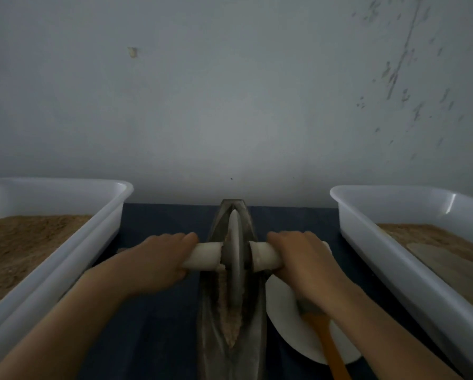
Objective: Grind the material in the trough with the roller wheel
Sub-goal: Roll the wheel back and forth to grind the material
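Note:
A long dark metal trough point(254, 325) runs away from me down the middle of the dark blue table. Brown ground material point(230, 322) lies along its groove on the near side. The grey roller wheel point(234, 256) stands upright in the groove, around the trough's middle. A pale axle handle sticks out of the wheel on each side. My left hand point(158, 259) grips the left handle point(205, 256). My right hand point(301, 259) grips the right handle point(265, 257).
A white plastic tub point(73, 259) with brown powder stands on the left, another white tub point(389, 264) with powder on the right. A white plate point(284, 322) holding an orange utensil point(330, 349) lies just right of the trough. A grey wall stands close behind the table.

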{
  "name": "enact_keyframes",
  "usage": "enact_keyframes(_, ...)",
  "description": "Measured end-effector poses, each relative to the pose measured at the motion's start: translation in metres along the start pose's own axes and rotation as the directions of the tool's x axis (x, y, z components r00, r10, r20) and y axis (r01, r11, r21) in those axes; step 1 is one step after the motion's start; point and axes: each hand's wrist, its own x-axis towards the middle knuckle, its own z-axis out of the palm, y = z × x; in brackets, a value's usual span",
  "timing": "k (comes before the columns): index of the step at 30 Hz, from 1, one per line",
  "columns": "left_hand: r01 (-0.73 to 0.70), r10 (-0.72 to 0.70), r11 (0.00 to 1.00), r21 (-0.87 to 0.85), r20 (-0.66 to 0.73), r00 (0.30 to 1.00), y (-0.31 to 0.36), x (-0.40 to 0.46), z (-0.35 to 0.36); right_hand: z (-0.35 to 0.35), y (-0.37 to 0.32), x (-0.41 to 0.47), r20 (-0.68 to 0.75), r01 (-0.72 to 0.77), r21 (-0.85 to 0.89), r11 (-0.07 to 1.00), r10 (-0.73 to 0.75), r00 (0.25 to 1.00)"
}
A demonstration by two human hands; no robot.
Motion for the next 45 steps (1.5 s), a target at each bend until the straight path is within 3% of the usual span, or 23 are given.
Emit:
enact_keyframes(4, 0.103, -0.053, 0.983, 0.154, -0.297, 0.953, -0.009, 0.023, 0.019, 0.018, 0.007, 0.015, -0.142, -0.042, 0.0, 0.999, 0.041, 0.989)
enact_keyframes(9, 0.139, -0.047, 0.977, 0.162, -0.473, 0.88, -0.003, 0.03, 0.028, 0.025, 0.01, 0.024, -0.189, -0.078, 0.004, 0.997, 0.078, 0.979)
enact_keyframes(14, 0.086, -0.032, 0.988, 0.129, -0.371, 0.928, -0.007, 0.02, 0.023, 0.019, 0.007, 0.015, -0.126, -0.052, -0.022, 0.998, 0.049, 0.991)
enact_keyframes(20, 0.009, -0.003, 0.993, 0.117, -0.056, 0.998, 0.002, 0.002, 0.002, -0.01, 0.0, -0.009, 0.153, -0.038, 0.008, 0.999, 0.037, 0.988)
enact_keyframes(24, -0.038, 0.045, 0.999, -0.036, 0.206, 0.978, 0.006, -0.014, -0.014, -0.032, -0.005, -0.025, 0.352, -0.029, 0.043, 0.999, 0.012, 0.936)
enact_keyframes(27, -0.052, 0.066, 0.996, -0.069, 0.223, 0.972, 0.006, -0.015, -0.018, -0.038, -0.005, -0.025, 0.396, -0.038, 0.058, 0.998, 0.012, 0.918)
enact_keyframes(31, -0.032, 0.037, 0.999, -0.041, 0.14, 0.989, 0.004, -0.006, -0.012, -0.025, -0.004, -0.012, 0.306, -0.038, 0.018, 0.999, 0.031, 0.952)
enact_keyframes(36, 0.046, -0.006, 0.987, 0.156, -0.249, 0.969, -0.008, 0.017, 0.017, 0.001, 0.002, 0.007, -0.028, -0.042, -0.043, 0.998, 0.041, 0.999)
enact_keyframes(39, 0.116, -0.042, 0.977, 0.176, -0.378, 0.925, -0.01, 0.025, 0.029, 0.014, 0.004, 0.013, -0.153, -0.086, -0.026, 0.996, 0.081, 0.985)
enact_keyframes(42, 0.14, -0.049, 0.974, 0.18, -0.433, 0.9, -0.005, 0.026, 0.031, 0.017, 0.003, 0.014, -0.202, -0.101, 0.012, 0.995, 0.101, 0.974)
enact_keyframes(45, 0.108, -0.048, 0.985, 0.137, -0.382, 0.923, -0.007, 0.022, 0.028, 0.013, 0.003, 0.011, -0.148, -0.082, -0.001, 0.997, 0.081, 0.986)
